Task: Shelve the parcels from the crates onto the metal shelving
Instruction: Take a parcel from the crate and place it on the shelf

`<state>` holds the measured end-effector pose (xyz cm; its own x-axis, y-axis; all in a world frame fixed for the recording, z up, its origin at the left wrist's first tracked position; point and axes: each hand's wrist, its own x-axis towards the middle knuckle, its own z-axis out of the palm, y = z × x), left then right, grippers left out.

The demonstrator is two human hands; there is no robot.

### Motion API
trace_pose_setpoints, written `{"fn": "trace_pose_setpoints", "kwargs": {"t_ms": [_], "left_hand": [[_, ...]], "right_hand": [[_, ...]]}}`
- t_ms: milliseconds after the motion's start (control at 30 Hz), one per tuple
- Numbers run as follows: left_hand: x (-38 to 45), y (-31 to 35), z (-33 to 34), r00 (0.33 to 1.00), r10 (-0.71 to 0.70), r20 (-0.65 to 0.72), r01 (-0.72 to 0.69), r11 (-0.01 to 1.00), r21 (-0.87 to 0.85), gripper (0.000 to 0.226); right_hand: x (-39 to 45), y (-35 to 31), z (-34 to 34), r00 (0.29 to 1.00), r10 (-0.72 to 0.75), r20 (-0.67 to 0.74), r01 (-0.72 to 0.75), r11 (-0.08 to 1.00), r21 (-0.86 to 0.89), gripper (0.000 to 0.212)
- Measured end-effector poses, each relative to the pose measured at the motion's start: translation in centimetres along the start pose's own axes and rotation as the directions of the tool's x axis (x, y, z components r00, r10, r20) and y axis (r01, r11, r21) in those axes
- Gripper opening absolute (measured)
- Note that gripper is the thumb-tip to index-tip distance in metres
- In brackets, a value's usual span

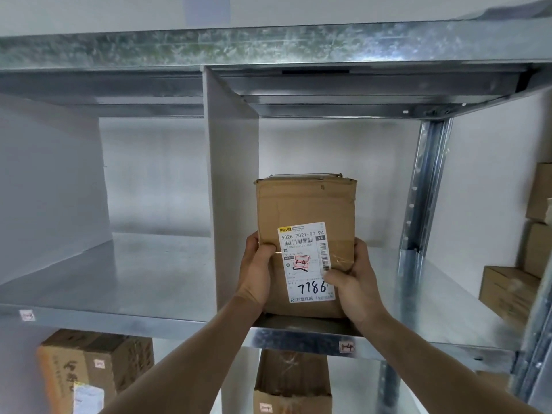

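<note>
Brown cardboard parcel [304, 234], labelled "7786", is gripped at lower centre of the frame, its near end over the front edge of the metal shelf [134, 273], just right of a grey divider [230, 174]. It is clamped between the left hand [257, 270] and the right hand [355, 282], thumbs pressed on its top face. More boxes [92, 369] are seen at lower left, on the level below.

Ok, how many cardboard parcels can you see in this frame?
6: one held parcel on the shelf; two below, lower-left box and lower-middle box; three right-edge boxes. Others may be hidden.
</note>
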<state>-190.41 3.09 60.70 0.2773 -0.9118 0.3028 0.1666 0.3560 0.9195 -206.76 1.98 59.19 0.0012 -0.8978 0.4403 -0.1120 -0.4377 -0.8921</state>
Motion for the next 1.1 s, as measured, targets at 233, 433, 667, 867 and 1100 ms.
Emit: {"fn": "trace_pose_setpoints", "kwargs": {"t_ms": [233,433,667,867,1100], "left_hand": [[1.7,-0.7,0.1,0.999,0.045,-0.028,-0.045,0.999,-0.01,0.056],[1.4,-0.4,0.1,0.998,0.055,-0.032,-0.053,0.997,0.061,0.044],[-0.9,1.1,0.4,0.998,0.019,-0.053,-0.014,0.996,0.086,0.065],[-3.3,1.9,0.6,0.996,-0.02,-0.082,0.028,0.995,0.095,0.069],[-7.1,2.9,1.2,0.994,-0.049,-0.097,0.061,0.991,0.123,0.064]], "right_hand": [[1.4,0.9,0.5,0.999,-0.017,-0.03,0.017,1.0,0.009,0.062],[1.6,0.9,0.6,0.999,-0.022,-0.045,0.023,0.999,0.022,0.064],[0.6,0.7,0.4,0.999,0.011,-0.042,-0.009,0.999,0.046,0.088],[-1.0,-0.2,-0.4,0.999,-0.001,-0.033,0.004,0.997,0.078,0.084],[-3.2,-1.3,-0.9,0.997,0.009,-0.08,0.001,0.993,0.122,0.077]]}}
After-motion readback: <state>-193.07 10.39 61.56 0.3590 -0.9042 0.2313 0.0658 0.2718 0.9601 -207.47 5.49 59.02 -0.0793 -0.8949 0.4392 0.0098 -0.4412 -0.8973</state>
